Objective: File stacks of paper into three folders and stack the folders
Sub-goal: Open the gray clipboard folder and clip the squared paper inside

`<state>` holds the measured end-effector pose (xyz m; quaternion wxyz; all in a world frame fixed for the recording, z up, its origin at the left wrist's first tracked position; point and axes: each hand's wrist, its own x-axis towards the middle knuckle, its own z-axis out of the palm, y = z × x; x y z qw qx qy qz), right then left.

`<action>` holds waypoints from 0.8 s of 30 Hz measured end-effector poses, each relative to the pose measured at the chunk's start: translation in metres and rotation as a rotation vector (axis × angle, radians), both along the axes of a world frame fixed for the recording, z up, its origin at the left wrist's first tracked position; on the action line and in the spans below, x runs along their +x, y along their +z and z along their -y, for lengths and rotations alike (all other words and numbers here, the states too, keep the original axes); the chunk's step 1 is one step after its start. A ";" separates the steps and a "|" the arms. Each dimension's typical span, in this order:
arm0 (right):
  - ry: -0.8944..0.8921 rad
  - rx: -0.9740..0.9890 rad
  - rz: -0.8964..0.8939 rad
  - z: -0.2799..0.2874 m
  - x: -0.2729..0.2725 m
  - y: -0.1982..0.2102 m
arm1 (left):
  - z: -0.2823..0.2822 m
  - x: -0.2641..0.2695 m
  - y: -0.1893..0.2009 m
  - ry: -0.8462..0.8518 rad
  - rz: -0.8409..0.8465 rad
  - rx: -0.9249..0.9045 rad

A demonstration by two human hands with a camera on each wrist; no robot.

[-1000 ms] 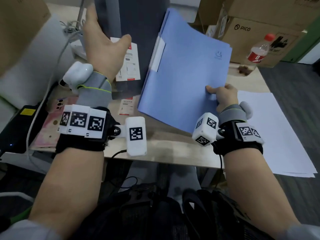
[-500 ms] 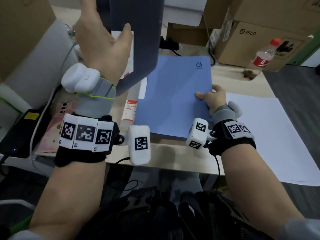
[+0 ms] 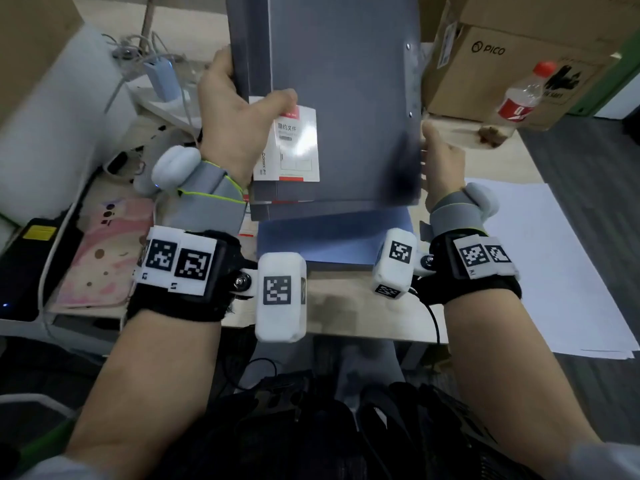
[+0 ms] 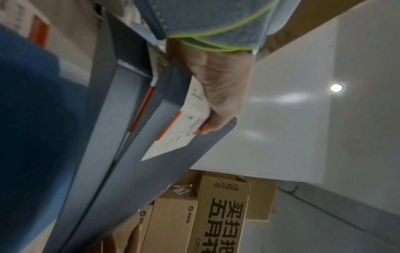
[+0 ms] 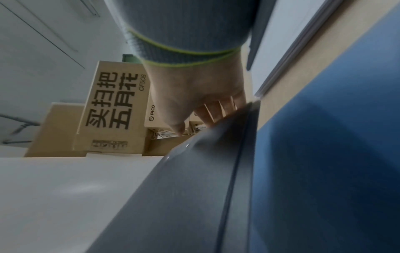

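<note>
A tall grey folder (image 3: 346, 98) with a white label (image 3: 294, 147) stands tilted over the desk's middle. My left hand (image 3: 239, 126) grips its left spine edge, thumb across the label; the left wrist view shows the hand (image 4: 218, 95) on the grey folder (image 4: 173, 171). My right hand (image 3: 441, 161) holds the folder's right edge, fingers behind it, thumb in front. A blue folder (image 3: 332, 239) lies flat and closed on the desk under the grey one. A second grey folder (image 4: 121, 102) sits just behind the held one. A stack of white paper (image 3: 540, 258) lies at the right.
Cardboard boxes (image 3: 512, 64) and a plastic bottle (image 3: 519, 98) stand at the back right. A pink-cased phone (image 3: 100, 254) and a black power pack (image 3: 20, 268) lie at the left, with cables (image 3: 138, 46) and a white casing (image 3: 52, 116) behind them.
The right hand laid the blue folder flat, let go of it and took the grey folder's right edge. The left hand closed on the grey folder and brought it over the blue one.
</note>
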<state>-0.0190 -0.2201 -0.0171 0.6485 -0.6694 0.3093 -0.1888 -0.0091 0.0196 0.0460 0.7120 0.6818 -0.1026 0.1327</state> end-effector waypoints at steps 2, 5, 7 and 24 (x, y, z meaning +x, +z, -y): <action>0.005 -0.045 -0.016 0.007 -0.003 -0.001 | 0.004 0.000 -0.011 -0.048 -0.109 -0.061; 0.034 -0.037 -0.024 0.012 -0.016 -0.004 | 0.008 0.000 -0.027 -0.077 -0.263 -0.106; 0.032 -0.067 -0.053 0.015 -0.023 -0.012 | 0.010 -0.001 -0.036 -0.087 -0.352 -0.105; -0.025 -0.192 -0.286 0.005 -0.068 -0.056 | -0.003 -0.014 -0.071 -0.126 -0.583 0.654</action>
